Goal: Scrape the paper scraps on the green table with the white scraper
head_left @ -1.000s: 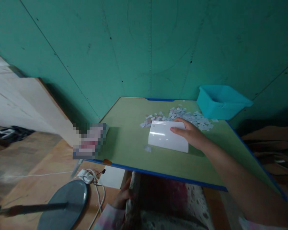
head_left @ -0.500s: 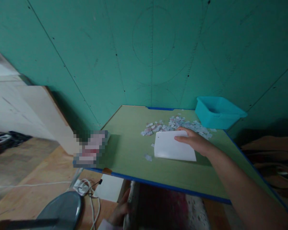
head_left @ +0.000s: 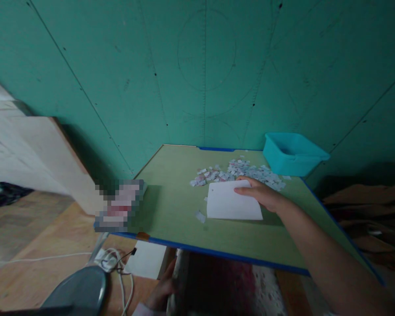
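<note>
My right hand [head_left: 255, 193] is closed on the upper right edge of a white sheet [head_left: 233, 206], thumb in front. The sheet has a small hole near its upper left corner and stands tilted over the table, its lower edge at or just above the surface. Behind it spreads a pile of small paper pieces [head_left: 246, 169], partly covered by the sheet. One loose paper scrap [head_left: 200, 216] lies to its left. Below the table's front edge, my left hand [head_left: 164, 287] grips the pale edge [head_left: 175, 281] of a dark, open-looking thing. Its fingers are partly in shadow.
A turquoise plastic bin [head_left: 292, 153] stands at the table's back right. On the left edge of the green table [head_left: 171, 206] lies a box with a blurred-out face [head_left: 120, 206]. A grey stool [head_left: 77, 289], white cables [head_left: 121, 281] and a white box [head_left: 146, 259] are below left.
The whole view has shifted slightly, so things appear a little further left. My right hand still holds the white sheet before the pile. My left hand keeps its place below the table.
</note>
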`<state>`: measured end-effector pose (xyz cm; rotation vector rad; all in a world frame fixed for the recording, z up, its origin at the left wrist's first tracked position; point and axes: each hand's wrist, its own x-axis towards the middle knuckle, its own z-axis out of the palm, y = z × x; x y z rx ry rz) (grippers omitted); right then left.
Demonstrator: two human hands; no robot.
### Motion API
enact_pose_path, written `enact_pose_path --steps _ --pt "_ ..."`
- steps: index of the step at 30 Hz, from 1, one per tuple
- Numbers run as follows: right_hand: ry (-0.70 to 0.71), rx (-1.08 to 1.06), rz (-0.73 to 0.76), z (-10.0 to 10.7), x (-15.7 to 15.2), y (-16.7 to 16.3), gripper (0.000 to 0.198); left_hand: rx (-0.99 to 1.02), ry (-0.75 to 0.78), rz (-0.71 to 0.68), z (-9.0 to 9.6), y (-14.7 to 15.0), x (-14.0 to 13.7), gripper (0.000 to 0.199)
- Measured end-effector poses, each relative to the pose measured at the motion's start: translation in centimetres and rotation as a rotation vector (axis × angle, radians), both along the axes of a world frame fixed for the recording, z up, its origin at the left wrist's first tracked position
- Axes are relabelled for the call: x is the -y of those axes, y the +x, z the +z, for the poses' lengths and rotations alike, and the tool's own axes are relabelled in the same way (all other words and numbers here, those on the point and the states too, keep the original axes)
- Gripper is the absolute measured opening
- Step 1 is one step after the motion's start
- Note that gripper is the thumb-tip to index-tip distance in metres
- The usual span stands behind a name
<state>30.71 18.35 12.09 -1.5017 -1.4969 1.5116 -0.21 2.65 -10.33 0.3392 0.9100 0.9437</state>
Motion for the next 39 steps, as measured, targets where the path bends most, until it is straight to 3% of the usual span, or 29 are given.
enact_pose_path --steps 6,11,17,22,28,35,39 --pt "0.005 -0.004 0.176 -0.2 0.3 -0.3 0.044 -0.038 0.072 0.030 0.1 0.8 0.6 0.048" --pt "0.037 0.041 0.155 -0.3 0.5 -0.5 0.051 -0.087 0.072 0.064 1.0 0.7 0.4 0.054" --pt "-0.007 0.075 0.237 -1.1 0.4 -0.4 0.056 -0.037 0.083 -0.007 2.1 0.2 -0.2 0.035" --pt "0.017 0.048 0.275 -1.1 0.2 -0.3 0.049 -0.037 0.072 -0.018 2.3 0.1 -0.2 0.042" --pt "0.099 0.097 0.442 -1.5 -0.2 -0.2 0.034 -0.036 0.098 -0.011 2.6 0.4 -0.2 0.038" --pt "0.160 0.183 0.575 -0.7 1.4 -1.7 0.030 -0.028 0.081 -0.010 3.8 0.5 -0.5 0.055" --pt "0.167 0.156 0.525 -0.6 1.4 -1.7 0.031 -0.013 0.080 0.026 4.1 1.0 -0.1 0.053"
